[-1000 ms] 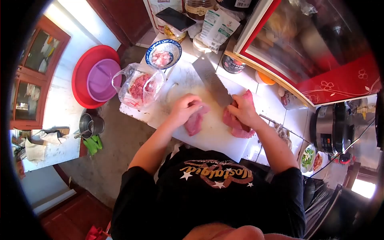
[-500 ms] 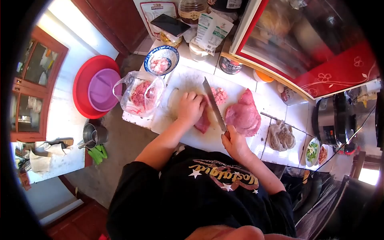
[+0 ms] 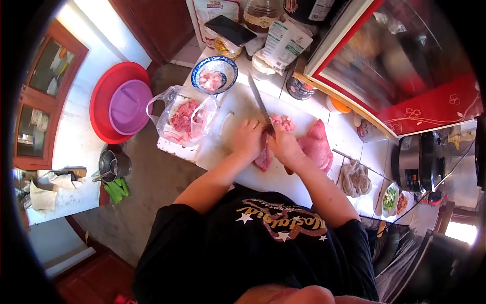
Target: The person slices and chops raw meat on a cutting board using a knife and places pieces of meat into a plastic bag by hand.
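Note:
A white cutting board [image 3: 233, 96] lies before me. My right hand [image 3: 284, 147] is closed round a cleaver [image 3: 259, 99], whose blade stands edge-on and points away from me. Beside the blade, my left hand [image 3: 248, 139] presses on a strip of raw meat [image 3: 262, 159], which it partly hides. Small meat pieces [image 3: 282, 121] sit just right of the blade. A larger slab of meat [image 3: 317, 144] lies at the board's right side, partly behind my right hand.
Left of the board is a plastic bag of minced meat [image 3: 185, 116], with a blue-rimmed bowl [image 3: 229, 73] behind it. A grey cloth [image 3: 354, 178] lies right. A red-framed cabinet [image 3: 324, 66] stands at the back right; jars and packets stand at the back.
The meat slab was released at the right, and the cleaver moved left to the smaller strip. My left hand now presses that strip, and my right hand has shifted forward along the cleaver.

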A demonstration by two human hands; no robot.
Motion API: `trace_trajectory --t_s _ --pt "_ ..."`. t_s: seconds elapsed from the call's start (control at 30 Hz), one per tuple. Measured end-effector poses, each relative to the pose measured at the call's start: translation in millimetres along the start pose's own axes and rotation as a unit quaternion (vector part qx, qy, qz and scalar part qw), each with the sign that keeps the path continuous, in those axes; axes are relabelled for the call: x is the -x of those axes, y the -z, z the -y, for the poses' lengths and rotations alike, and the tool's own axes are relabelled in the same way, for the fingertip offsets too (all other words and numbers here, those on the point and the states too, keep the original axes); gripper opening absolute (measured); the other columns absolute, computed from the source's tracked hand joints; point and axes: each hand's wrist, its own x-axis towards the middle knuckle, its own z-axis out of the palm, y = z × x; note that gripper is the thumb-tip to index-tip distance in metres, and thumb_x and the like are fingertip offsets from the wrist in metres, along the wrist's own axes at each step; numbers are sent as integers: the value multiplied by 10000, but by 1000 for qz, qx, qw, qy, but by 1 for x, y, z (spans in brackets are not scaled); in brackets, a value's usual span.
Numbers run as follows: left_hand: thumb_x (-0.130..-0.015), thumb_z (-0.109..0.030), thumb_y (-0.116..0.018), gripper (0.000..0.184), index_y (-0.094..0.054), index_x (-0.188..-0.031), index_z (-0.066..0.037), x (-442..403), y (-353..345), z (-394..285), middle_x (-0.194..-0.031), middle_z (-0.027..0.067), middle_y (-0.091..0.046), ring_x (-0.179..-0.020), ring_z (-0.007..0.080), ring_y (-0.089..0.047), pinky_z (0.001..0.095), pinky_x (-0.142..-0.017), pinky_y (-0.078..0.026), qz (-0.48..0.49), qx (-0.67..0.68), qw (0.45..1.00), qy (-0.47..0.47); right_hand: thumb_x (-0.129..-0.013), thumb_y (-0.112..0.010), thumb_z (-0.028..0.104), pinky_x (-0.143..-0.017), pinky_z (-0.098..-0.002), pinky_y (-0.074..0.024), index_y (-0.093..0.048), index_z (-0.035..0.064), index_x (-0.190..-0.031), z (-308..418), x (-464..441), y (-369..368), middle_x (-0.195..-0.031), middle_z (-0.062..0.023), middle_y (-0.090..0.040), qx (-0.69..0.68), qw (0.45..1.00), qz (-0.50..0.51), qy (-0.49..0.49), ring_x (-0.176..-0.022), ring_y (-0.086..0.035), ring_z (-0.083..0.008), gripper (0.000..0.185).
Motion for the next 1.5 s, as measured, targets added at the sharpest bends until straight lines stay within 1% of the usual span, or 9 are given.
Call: trace_trajectory --t_s 0.1,0.47,0.67,0.8,0.87,0.97,1.2,1.3,1.5 --pt "-703 -151 -633 155 -618 -847 -95 1 -10 8 -813 68 -555 -804 278 -525 383 -684 -445 -23 -12 1000 -4 -853 -484 115 -554 -487 -484 -436 -40 -1017 14 18 33 -695 -281 -592 -161 982 77 -68 -671 -618 -417 231" --pt "-704 -126 -620 141 -594 -825 -56 -4 -13 1 -837 99 -558 -825 294 -530 391 -701 -441 -32 -7 999 16 -859 -495 119 -562 -513 -477 -408 -8 -1032 9 69 14 -639 -257 -572 49 998 31 -20 -624 -588 -450 231" --pt "-726 -90 -622 147 -610 -864 -42 -1 -1 2 -863 110 -560 -850 307 -531 395 -735 -447 -1 0 1000 -11 -857 -491 152 -604 -527 -482 -453 -38 -1034 14 -2 31 -712 -276 -597 -100 987 91 -89 -666 -591 -454 263" --pt "-741 -109 -611 109 -594 -827 -45 5 -15 8 -834 116 -555 -824 315 -533 413 -709 -444 -38 24 999 3 -847 -528 142 -585 -519 -470 -453 -36 -1034 3 58 52 -723 -283 -596 -80 994 62 -46 -680 -591 -452 269" --pt "-742 -120 -604 99 -578 -802 -46 5 -20 5 -814 120 -550 -814 321 -532 423 -694 -442 -65 35 997 -4 -870 -513 114 -515 -389 -487 -443 -20 -988 4 89 54 -673 -179 -599 -42 995 86 -34 -546 -618 -290 192" --pt "-748 -115 -587 143 -572 -855 -21 2 -17 0 -821 146 -560 -805 332 -542 433 -705 -443 -23 -9 998 62 -823 -533 92 -588 -505 -471 -437 -20 -1029 -1 103 44 -662 -258 -568 -22 997 74 8 -651 -589 -450 254" --pt "-733 -108 -586 130 -576 -839 -32 3 -12 1 -832 131 -551 -797 326 -532 424 -712 -439 -56 -31 998 9 -858 -486 148 -531 -484 -481 -421 -34 -983 -7 19 7 -628 -252 -579 39 998 22 43 -575 -594 -425 230" --pt "-731 -103 -588 121 -575 -839 -51 7 -9 4 -839 134 -551 -810 327 -520 418 -718 -436 -56 -13 998 -13 -866 -491 154 -558 -479 -478 -434 -29 -1000 8 6 29 -660 -258 -583 -101 989 102 -45 -603 -602 -395 234" --pt "-742 -119 -592 140 -570 -859 -45 5 -23 -1 -840 137 -557 -818 321 -528 414 -715 -437 -57 -34 995 70 -845 -519 127 -596 -520 -468 -441 -18 -1015 -2 94 54 -694 -277 -586 -70 992 108 -3 -654 -586 -459 237"
